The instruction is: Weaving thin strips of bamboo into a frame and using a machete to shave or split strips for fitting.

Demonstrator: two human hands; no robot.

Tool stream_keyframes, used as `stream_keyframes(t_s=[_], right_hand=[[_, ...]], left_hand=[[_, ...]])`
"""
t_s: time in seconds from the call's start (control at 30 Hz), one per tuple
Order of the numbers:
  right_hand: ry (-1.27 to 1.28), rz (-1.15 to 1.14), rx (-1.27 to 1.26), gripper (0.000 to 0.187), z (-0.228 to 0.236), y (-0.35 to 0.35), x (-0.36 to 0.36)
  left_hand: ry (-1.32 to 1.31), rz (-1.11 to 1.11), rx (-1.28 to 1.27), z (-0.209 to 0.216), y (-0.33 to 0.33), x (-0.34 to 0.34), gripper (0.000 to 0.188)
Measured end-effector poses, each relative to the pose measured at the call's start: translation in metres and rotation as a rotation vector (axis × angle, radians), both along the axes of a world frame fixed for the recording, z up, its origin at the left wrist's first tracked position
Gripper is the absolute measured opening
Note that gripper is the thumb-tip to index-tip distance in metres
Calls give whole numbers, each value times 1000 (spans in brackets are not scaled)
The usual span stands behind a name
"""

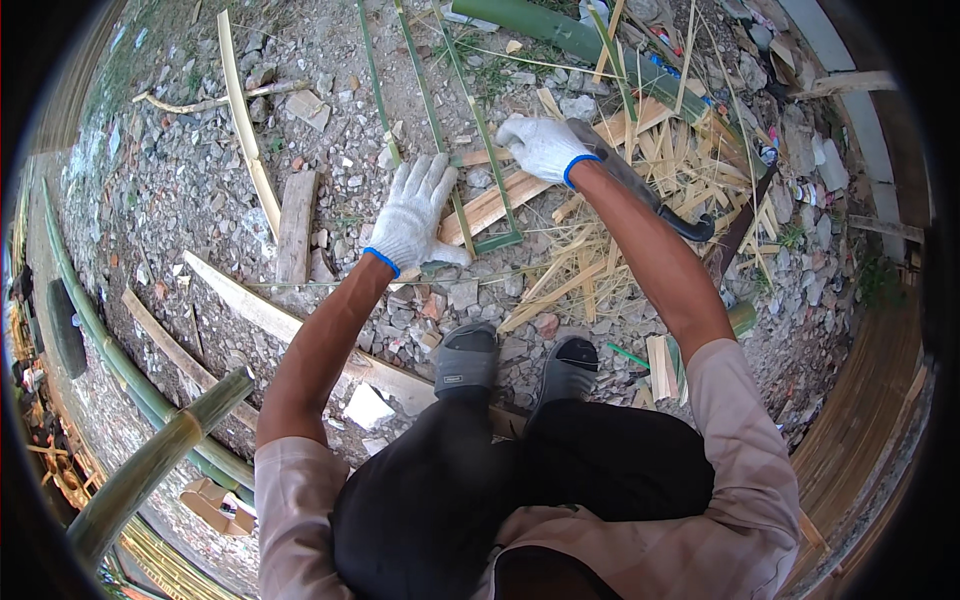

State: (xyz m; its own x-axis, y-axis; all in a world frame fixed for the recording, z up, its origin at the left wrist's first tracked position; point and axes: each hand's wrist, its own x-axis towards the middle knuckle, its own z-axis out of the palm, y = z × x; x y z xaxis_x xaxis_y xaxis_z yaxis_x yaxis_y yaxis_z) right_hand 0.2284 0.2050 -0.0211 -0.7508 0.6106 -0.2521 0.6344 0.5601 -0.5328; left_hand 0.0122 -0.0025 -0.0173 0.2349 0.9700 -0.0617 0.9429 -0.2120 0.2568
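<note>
My left hand [412, 215], in a white knit glove with a blue cuff, lies flat with fingers apart at the near ends of thin green bamboo strips [420, 85]. Beneath the strips is a pale split wood piece [500, 208]. My right hand [543, 148], gloved the same way, has its fingers curled beside the rightmost strip; what they hold, if anything, is hidden. A dark-bladed machete [632, 182] with a black hooked handle slants past my right wrist over the wood; the glove hides part of it.
Bamboo shavings [590, 255] heap up at the right, near a thick green bamboo pole [545, 28]. Split bamboo slats [245, 130] and a short plank [297, 228] lie on rubble at the left. A cut bamboo pole [165, 460] juts in at lower left. My sandaled feet [467, 358] are close by.
</note>
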Motion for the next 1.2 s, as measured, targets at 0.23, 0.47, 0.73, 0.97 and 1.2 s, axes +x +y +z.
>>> stream_keyframes(t_s=[0.23,0.47,0.73,0.97,1.2], right_hand=[[-82,-40,-104,35,14,-7,-21],[13,-187,-249,35,10,-9,-20],[176,-263,-149,33,-9,-15,-20],[310,-87,493,27,22,-44,-32],[139,177,620,24,9,-67,-54]], left_hand=[[54,-6,13,5,-2,0,148],[36,-13,0,0,-3,-1,150],[18,-10,-15,0,-1,1,150],[34,-2,-8,2,-5,-3,147],[15,23,14,-2,-2,2,150]])
